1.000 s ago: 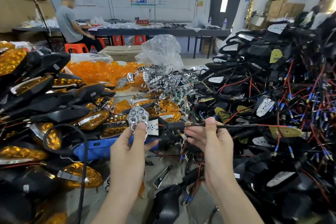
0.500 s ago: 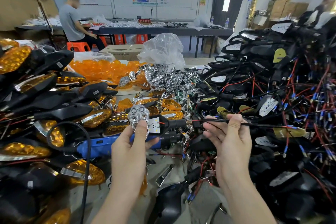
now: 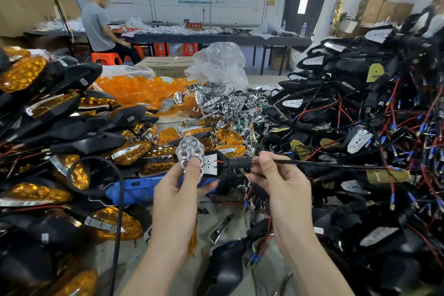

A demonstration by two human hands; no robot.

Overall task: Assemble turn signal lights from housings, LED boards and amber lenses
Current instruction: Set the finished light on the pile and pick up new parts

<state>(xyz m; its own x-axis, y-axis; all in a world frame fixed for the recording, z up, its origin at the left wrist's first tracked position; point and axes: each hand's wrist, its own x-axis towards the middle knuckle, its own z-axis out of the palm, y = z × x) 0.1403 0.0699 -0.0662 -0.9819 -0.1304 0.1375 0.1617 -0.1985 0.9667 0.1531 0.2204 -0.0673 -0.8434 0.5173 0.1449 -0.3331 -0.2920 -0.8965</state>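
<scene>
At frame centre, your left hand (image 3: 177, 192) pinches a chrome reflector (image 3: 189, 151) against a black housing (image 3: 225, 156); your right hand (image 3: 283, 182) pinches its cable (image 3: 324, 164).

Red table sign (image 3: 194, 25): "不合格区"

Surface (image 3: 134, 257): grey, bare only in a near centre strip.
- Left: pile of finished lights (image 3: 72, 127), black bodies, amber fronts.
- Far left centre: heap of amber lenses (image 3: 139, 89).
- Far centre: chrome reflectors (image 3: 223, 101); clear bag (image 3: 218, 62) behind them.
- Right: tall pile of wired housings (image 3: 360, 127), red and black leads.
- Near centre: blue tool (image 3: 139, 190), its black cable (image 3: 119, 211), one loose housing (image 3: 223, 269).
</scene>
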